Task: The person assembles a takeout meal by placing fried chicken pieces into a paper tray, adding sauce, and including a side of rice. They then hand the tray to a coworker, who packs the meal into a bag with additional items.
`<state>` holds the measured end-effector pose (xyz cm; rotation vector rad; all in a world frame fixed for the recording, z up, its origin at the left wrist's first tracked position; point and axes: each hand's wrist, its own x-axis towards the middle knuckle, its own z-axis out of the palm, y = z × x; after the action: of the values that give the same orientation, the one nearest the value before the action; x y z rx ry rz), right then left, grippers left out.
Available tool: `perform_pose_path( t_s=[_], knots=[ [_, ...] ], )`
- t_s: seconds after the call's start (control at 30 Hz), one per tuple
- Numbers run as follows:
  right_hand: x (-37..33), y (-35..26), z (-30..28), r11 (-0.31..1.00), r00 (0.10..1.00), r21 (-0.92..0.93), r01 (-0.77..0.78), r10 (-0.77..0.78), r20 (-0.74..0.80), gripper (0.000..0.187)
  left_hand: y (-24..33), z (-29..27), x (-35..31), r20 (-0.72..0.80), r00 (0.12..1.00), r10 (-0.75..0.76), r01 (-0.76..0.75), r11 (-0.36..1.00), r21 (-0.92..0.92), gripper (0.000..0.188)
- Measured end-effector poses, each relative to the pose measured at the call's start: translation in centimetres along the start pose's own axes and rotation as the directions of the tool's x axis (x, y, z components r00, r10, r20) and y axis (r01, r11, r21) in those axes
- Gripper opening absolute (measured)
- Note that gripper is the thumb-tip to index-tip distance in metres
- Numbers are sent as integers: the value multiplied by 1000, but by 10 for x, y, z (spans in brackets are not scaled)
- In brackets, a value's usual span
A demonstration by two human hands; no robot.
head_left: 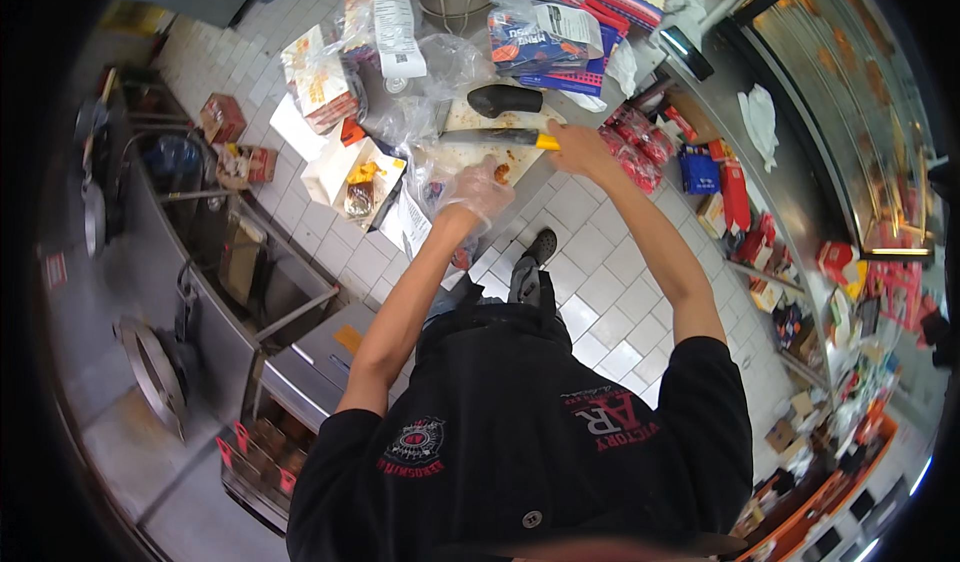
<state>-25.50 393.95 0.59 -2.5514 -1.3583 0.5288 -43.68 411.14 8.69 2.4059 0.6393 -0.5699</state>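
My right hand (580,150) is closed around the yellow handle (547,142) of a knife. Its long blade (485,137) lies flat across a white cutting board (465,117) and points left. Close below the blade, my left hand (482,194) is curled at the near edge of the board, with clear plastic about it. A small brown piece of food (502,174) is at its fingertips; whether the fingers grip it is hard to see. Behind the knife, a smooth black elongated object (505,100) rests on the board. Crumbs dot the board's surface.
Left of the board are crumpled clear plastic bags (450,67), a food box (320,82) and an open carton (355,182) with food. Blue printed packages (540,47) lie behind. A steel counter with a glass display case (850,92) stands at right, fryer-like basins (240,252) at left.
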Motion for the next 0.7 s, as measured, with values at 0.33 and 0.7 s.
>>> perform_pose_path(
  t_s=[0.33, 0.7],
  knots=[
    [-166, 59, -3, 879, 937, 469, -89, 233, -259, 34, -7, 72, 72, -298, 954, 14, 55, 974, 222, 74],
    [-167, 25, 55, 749, 953, 616, -244, 303, 9, 33, -6, 141, 42, -739, 650, -177, 33, 978, -204, 84]
  ],
)
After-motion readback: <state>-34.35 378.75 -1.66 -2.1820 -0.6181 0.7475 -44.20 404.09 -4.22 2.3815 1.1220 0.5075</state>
